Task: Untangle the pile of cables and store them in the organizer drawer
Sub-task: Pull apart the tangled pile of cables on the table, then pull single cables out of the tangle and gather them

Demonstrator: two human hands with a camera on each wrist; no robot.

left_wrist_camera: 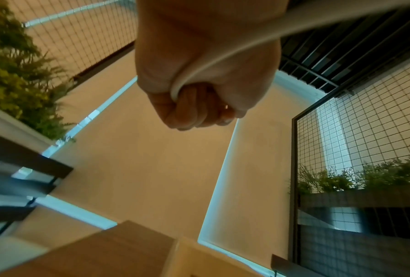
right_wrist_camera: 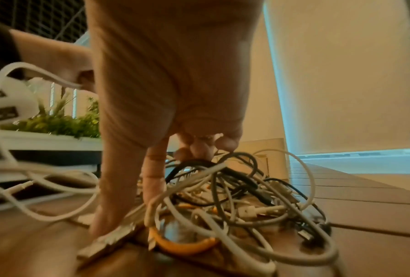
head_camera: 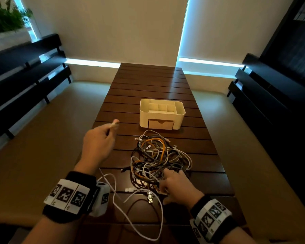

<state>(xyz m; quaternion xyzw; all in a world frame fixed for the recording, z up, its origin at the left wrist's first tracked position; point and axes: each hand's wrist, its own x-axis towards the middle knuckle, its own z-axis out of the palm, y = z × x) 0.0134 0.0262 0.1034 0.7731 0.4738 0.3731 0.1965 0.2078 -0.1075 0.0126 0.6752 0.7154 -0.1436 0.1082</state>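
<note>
On the dark slatted table (head_camera: 148, 81) lies a tangled cable pile (head_camera: 158, 155) of white, grey, black and orange strands. My left hand (head_camera: 111, 129) is raised left of the pile and grips a white cable (head_camera: 115, 189). Its plug sticks out past my fingers, and the rest trails down to loops at the table's front. In the left wrist view my left hand (left_wrist_camera: 194, 112) is a fist around the white cable (left_wrist_camera: 235, 54). My right hand (head_camera: 171, 180) sits on the pile's near side. Its fingers (right_wrist_camera: 199, 150) curl into the cable pile (right_wrist_camera: 235, 196) and the thumb presses down. Behind the pile stands the cream organizer (head_camera: 180, 111), its drawer (head_camera: 161, 124) closed.
A silver USB plug (head_camera: 149, 197) and a dark cable loop (head_camera: 139, 203) lie near the front edge. Dark benches run along the left (head_camera: 25, 67) and right (head_camera: 271, 95). A planter (head_camera: 5, 16) stands at the far left. Bare tabletop stretches behind the organizer.
</note>
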